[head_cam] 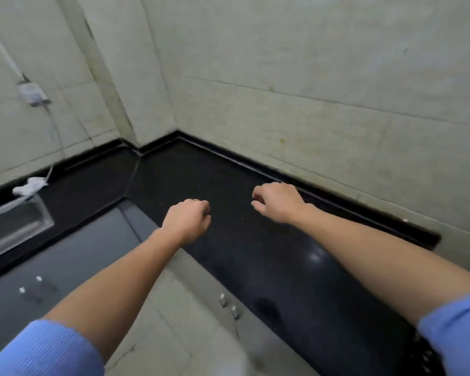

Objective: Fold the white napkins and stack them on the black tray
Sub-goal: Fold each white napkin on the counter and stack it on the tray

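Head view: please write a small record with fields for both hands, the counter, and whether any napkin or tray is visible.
counter: black, glossy, meets tiled walls in a corner
left hand: fingers curled, holds nothing, near the counter's front edge
right hand: fingers curled, holds nothing, above the counter, farther back
napkins: none in view
tray: none in view
wall socket: left wall, white cable hangs down to the counter

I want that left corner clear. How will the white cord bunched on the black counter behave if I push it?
The white cord probably flops rather than sliding whole, since it lies loosely bunched. It looks thin and light. It may tug back: it runs up to the wall box.
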{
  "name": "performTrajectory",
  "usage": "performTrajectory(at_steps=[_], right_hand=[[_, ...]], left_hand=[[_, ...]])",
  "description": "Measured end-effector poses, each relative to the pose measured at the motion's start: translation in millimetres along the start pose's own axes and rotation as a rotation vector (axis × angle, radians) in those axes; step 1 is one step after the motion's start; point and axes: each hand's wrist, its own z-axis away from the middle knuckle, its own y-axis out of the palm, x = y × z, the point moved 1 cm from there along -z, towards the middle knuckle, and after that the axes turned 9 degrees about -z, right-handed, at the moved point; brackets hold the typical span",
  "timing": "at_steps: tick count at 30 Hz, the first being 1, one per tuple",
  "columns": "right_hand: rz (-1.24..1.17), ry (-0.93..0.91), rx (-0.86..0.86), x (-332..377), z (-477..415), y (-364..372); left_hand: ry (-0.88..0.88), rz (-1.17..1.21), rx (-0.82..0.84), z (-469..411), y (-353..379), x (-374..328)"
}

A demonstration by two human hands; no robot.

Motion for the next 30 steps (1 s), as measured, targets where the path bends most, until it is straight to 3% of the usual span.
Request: performTrajectory(at_steps=[8, 24, 30], right_hand=[[-0.026, -0.189, 0.049, 135.2, -130.2, 45.9], [-0.099, -0.387, 0.162, 271.2, -417.6, 141.2], [-0.093, -0.462, 0.226, 331.5, -485.4, 175.4]], left_hand=[[-0.215, -0.003, 0.029, 25.0, 18.7, 164.4], [-0.502, 0.038, 0.073, -53.0, 78.1, 417.7], [-0.569, 0.032, 0.102, -56.8, 97.8, 498.0]])
